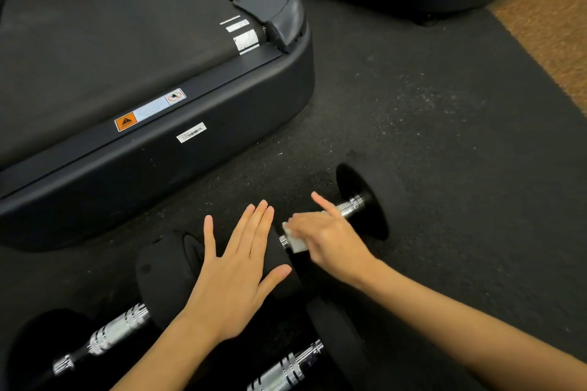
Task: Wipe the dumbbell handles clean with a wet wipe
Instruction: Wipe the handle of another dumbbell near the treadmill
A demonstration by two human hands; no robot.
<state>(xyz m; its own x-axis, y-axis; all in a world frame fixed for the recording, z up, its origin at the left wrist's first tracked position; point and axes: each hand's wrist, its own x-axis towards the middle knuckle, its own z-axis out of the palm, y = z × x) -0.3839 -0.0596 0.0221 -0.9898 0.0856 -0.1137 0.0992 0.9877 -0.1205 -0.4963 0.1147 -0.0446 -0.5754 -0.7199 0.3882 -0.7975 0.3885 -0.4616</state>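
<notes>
**Handle wiping in progress: farthest dumbbell**

A black rubber gym floor (pixel 428 111) is shown, with a treadmill base (pixel 178 149) at the left. The dumbbell (pixel 362 200) lies on the floor. The wet wipe (pixel 295 240) is pressed onto its chrome handle (pixel 351 208) by the right hand (pixel 330 241), the grip closed on the wipe. The near weight is steadied by the left hand (pixel 238 276), laid flat and open. Next, the wipe probably needs drawing along the handle. Two further handles (pixel 119 328) (pixel 287 368) lie nearer.

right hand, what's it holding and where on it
The right hand presses a folded white wet wipe around the dumbbell handle, near its left end. The left hand lies flat on the weight, gripping nothing.
</notes>
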